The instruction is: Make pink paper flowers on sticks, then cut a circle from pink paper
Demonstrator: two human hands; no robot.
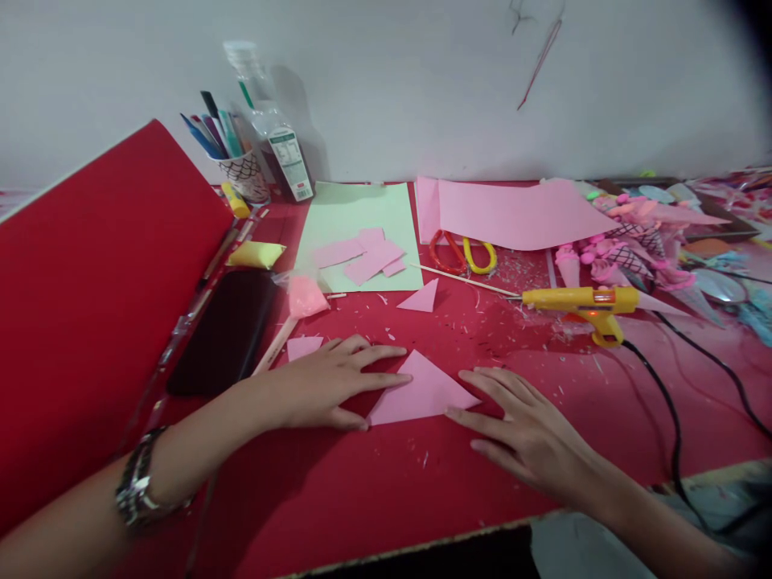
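A pink paper triangle (422, 392) lies flat on the red table (386, 490). My left hand (329, 384) rests open beside it, fingertips pressing its left edge; a watch is on that wrist. My right hand (522, 426) lies open with fingers spread, fingertips touching the triangle's right corner. Neither hand grips anything.
A yellow glue gun (582, 301) with a black cord lies to the right. Behind are a smaller pink triangle (420, 299), a green sheet (362, 217) with pink scraps, scissors (463, 256), pink paper (512, 213), a pen cup (241, 173), a bottle and a black phone (223, 334). A red board (90, 281) leans at left.
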